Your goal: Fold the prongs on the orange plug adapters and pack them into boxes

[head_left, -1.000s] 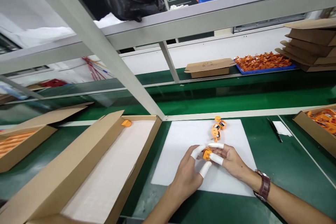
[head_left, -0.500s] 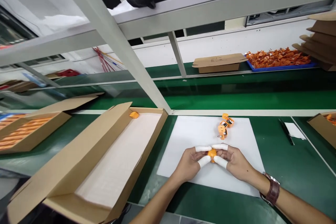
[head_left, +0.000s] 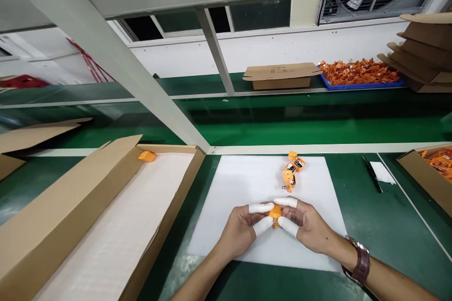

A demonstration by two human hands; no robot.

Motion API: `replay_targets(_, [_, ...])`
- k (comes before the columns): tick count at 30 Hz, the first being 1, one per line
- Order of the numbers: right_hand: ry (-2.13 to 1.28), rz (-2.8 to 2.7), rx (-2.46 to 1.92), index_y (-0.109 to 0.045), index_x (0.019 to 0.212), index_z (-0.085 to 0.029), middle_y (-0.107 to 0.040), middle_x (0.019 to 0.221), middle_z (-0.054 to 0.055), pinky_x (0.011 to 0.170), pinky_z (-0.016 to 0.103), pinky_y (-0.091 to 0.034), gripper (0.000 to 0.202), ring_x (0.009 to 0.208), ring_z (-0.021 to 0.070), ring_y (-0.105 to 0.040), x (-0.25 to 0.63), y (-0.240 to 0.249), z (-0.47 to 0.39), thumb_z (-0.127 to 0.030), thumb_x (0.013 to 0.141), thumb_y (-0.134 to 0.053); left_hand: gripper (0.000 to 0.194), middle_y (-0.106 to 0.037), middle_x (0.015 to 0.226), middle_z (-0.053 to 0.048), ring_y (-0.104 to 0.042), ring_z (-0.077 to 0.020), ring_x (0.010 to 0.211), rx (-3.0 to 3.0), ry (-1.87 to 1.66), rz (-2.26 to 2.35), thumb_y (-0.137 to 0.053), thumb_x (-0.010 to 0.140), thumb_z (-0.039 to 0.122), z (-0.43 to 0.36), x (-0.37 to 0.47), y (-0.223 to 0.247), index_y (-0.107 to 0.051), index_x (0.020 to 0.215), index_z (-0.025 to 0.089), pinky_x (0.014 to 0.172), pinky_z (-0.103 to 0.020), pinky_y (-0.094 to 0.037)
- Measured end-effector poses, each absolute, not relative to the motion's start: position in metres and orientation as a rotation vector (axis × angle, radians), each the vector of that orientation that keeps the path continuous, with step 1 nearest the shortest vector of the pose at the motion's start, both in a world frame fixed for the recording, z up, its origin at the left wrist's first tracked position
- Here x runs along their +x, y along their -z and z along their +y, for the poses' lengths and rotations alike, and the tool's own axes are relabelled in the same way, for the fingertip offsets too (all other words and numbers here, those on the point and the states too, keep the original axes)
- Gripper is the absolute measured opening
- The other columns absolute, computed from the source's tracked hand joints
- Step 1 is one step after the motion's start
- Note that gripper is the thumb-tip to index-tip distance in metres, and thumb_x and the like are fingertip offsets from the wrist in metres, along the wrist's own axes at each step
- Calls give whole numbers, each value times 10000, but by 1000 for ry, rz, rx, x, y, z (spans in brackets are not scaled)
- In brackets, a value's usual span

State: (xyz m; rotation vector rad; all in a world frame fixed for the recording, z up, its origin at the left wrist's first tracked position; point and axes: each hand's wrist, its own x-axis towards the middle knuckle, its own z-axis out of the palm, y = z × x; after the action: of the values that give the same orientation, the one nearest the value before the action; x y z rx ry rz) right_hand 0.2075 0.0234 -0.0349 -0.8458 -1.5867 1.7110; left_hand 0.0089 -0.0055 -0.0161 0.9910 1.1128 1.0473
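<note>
Between both hands is a small orange plastic piece with a metal bit at its lower end. My left hand pinches it from the left, with white covers on thumb and forefinger. From the right, my right hand grips the same piece with white-covered fingertips, and a watch is on that wrist. Both hands are above a white sheet. Just beyond them, several similar orange pieces with black and white parts lie in a loose cluster on the sheet.
Left of the sheet is an open cardboard box with white lining and one orange block. A black pen and white paper slip lie right. Behind are a blue tray of orange parts and stacked cardboard. A slanted frame post rises left.
The view has tilted down and turned, so the surroundings sit differently in it. Both hands keep hold of the orange piece over the sheet, with little change of grip.
</note>
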Motion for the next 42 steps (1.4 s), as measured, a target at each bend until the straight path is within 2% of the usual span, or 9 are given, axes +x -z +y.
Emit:
replay_targets(3, [-1634,-1644,-909,-584,1257,-223,-543,850,-3,791,332,-531,358,781,152,-582,206,32,22,-324,915,-621,284,-778,1140,-87,-735,-309,1031,1020,-1038,1092,-858,713,301,-6,10,15,-812,977,206,939,-459,-599])
replay_targets(7, [-1537,-1718,-907,-646,1072,-220,-511,875,12,757,317,-524,176,785,159,-552,205,29,22,-298,922,-597,273,-760,1188,-73,-719,-310,1067,1060,-1005,1082,-838,742,287,-7,9,16,-814,1006,223,992,-459,-572])
replay_targets(12, [-1635,-1657,-915,-552,1271,-225,-576,933,31,853,362,-533,353,854,172,-592,205,28,23,-318,932,-586,291,-759,1191,-62,-725,-299,1045,1056,-988,1081,-795,791,326,-6,8,19,-797,1070,242,1000,-469,-564])
replay_targets(18, [-1753,-1501,-937,-557,1274,-228,-629,853,5,888,370,-542,439,845,167,-640,205,22,27,-410,890,-667,299,-756,1182,-88,-725,-273,1003,1165,-1012,1142,-760,825,329,-9,5,20,-769,1104,221,960,-435,-587])
replay_targets(22, [-1777,-1447,-964,-599,1250,-235,-693,918,37,891,397,-552,477,884,196,-672,208,20,29,-475,852,-705,499,-672,1282,-114,-707,-216,912,1630,-1157,1205,-781,809,248,-14,4,21,-628,1284,266,800,-360,-625])
replay_targets(25, [-1777,-1436,-978,-585,1257,-242,-716,1000,61,915,420,-549,487,938,215,-681,208,21,28,-489,854,-704,624,-640,1230,-110,-673,-189,891,1974,-1225,1232,-772,814,185,-16,8,25,-508,1370,291,798,-347,-606])
replay_targets(30, [-1755,-1453,-978,-574,1259,-241,-725,985,57,894,410,-565,456,912,211,-694,207,24,27,-471,881,-684,548,-615,1158,-95,-662,-188,917,2055,-1219,1325,-673,874,126,-16,16,29,-460,1356,276,796,-317,-590])
replay_targets(36, [-1808,-1416,-942,-587,1269,-252,-735,1112,73,958,423,-543,438,1016,226,-694,206,24,28,-454,892,-682,575,-609,1179,-106,-651,-199,987,2029,-1231,1322,-666,861,83,-16,16,26,-448,1365,254,825,-322,-580])
replay_targets(42, [-1763,-1432,-952,-622,1242,-240,-735,1031,57,918,401,-555,416,942,205,-692,206,27,27,-418,876,-708,429,-646,1259,-104,-686,-193,958,1723,-1111,1246,-693,875,192,-17,12,21,-552,1275,262,864,-343,-595])
